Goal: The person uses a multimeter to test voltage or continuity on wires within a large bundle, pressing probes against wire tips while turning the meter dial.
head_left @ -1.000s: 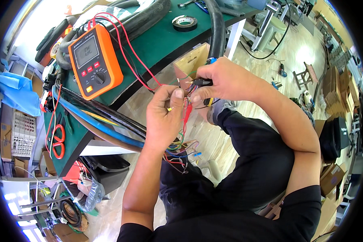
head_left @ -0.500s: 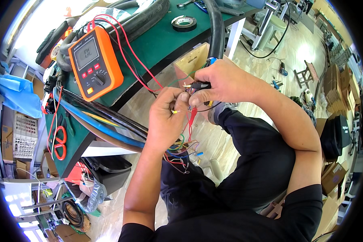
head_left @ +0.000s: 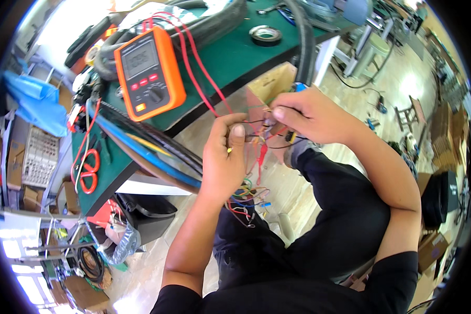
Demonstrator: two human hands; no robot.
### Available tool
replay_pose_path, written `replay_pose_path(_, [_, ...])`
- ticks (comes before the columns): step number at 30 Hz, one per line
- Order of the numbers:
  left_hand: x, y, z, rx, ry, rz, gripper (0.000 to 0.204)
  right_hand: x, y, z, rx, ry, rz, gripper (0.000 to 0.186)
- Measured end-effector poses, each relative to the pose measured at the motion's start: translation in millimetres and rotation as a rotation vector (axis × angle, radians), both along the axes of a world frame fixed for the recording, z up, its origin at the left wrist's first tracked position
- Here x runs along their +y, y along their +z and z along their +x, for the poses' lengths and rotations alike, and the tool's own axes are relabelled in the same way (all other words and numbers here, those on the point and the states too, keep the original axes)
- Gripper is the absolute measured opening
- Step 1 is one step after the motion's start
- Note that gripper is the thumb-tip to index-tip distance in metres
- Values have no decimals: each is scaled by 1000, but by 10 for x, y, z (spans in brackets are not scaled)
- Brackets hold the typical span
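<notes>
My left hand is curled, with a small yellow wire end showing between thumb and fingers. Close by, my right hand pinches at a bunch of thin coloured wires coming off a thick black cable. A red test clip hangs among the wires between both hands. Under my right hand is a small black and yellow piece, too blurred to name. An orange multimeter with red leads leans on the table, its display lit with a reading.
The green table holds a roll of black tape and red-handled scissors. Thick blue and black cables run off its edge towards my lap, where more loose wires dangle. A wooden box stands beyond my hands.
The black test clip that was in my right hand no longer shows there; that hand now pinches at the wires. My hands are farther apart. The meter's reading has changed and the view has shifted.
</notes>
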State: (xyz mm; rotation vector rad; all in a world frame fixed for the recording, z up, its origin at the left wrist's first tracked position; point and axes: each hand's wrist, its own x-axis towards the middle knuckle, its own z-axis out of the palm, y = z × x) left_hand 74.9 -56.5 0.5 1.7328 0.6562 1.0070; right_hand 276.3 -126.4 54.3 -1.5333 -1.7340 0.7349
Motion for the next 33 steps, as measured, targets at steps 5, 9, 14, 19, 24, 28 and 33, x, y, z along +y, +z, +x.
replay_pose_path(5, [92,109,-327,-40,373,110,50,6,-16,-9,-47,-40,8,31])
replay_pose_path(9, [245,249,-472,167,459,116,64,23,-48,-57,-7,-71,-37,30])
replay_pose_path(14, [362,289,-516,213,436,40,65,28,-47,-106,37,-72,-70,28])
replay_pose_path(19, [357,341,-525,216,425,-31,65,24,-46,-112,-79,-62,-94,27])
replay_pose_path(24, [368,382,-567,284,397,-53,69,19,10,-194,47,-66,-145,26])
replay_pose_path(28, [332,447,-565,285,387,-93,64,18,11,-216,-20,-47,-118,26])
replay_pose_path(33, [404,259,-591,198,403,8,68,35,-31,-233,-22,-36,-75,27])
